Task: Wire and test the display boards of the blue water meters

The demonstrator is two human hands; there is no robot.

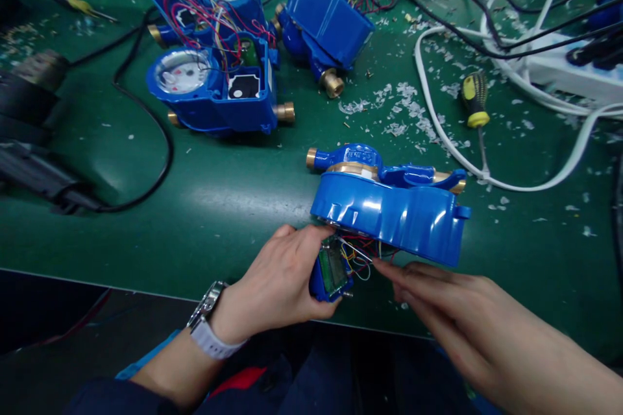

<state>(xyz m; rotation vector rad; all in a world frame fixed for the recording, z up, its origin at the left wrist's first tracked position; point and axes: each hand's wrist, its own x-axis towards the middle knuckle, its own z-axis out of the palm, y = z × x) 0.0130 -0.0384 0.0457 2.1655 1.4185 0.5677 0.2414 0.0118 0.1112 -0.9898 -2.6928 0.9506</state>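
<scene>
While the left hand (275,282) clamps its fingers round a blue circuit module (331,272) at lower centre, thin wires (360,258) tie it to the water meter (389,207); a snag from the right hand (452,314), fingers together, could snap them.

The left hand (277,282) sat curled and gripping at seven o'clock, wrist angled inward, while the right hand (452,305) reached in from five o'clock, its fingers (418,279) extended toward ten o'clock.
</scene>
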